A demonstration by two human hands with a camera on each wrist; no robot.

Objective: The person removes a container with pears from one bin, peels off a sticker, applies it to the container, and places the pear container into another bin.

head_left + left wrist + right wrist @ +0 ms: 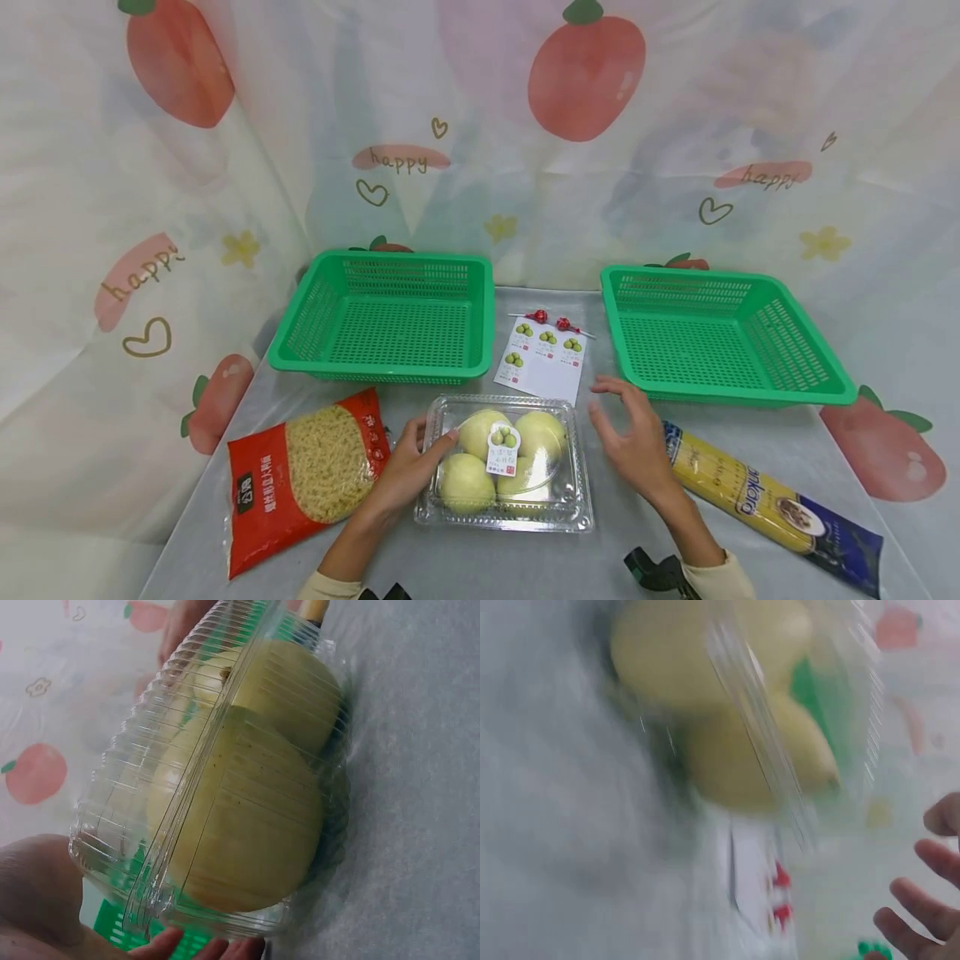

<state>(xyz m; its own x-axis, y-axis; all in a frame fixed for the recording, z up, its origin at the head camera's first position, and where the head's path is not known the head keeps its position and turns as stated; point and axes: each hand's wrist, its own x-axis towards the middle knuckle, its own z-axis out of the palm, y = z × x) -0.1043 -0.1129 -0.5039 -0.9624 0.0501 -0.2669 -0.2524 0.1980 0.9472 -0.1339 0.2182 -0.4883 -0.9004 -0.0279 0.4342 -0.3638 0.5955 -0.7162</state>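
Note:
A clear plastic clamshell box (504,462) holding several pale yellow-green round fruits lies on the grey table (525,567), front and centre. My left hand (420,458) grips its left side, thumb on the lid. In the left wrist view my palm (41,900) and fingertips wrap the box (247,802) at its near end. My right hand (626,433) hovers just right of the box, fingers spread and relaxed, touching nothing. The blurred right wrist view shows the box (735,712) and those loose fingers (915,922).
Two green mesh baskets stand at the back, one left (375,368) and one right (742,393). Between them lie a sticker sheet (543,362) and two red lollipops (551,321). A red macaroni bag (307,475) lies left, a spaghetti packet (765,500) right. Printed curtains surround the table.

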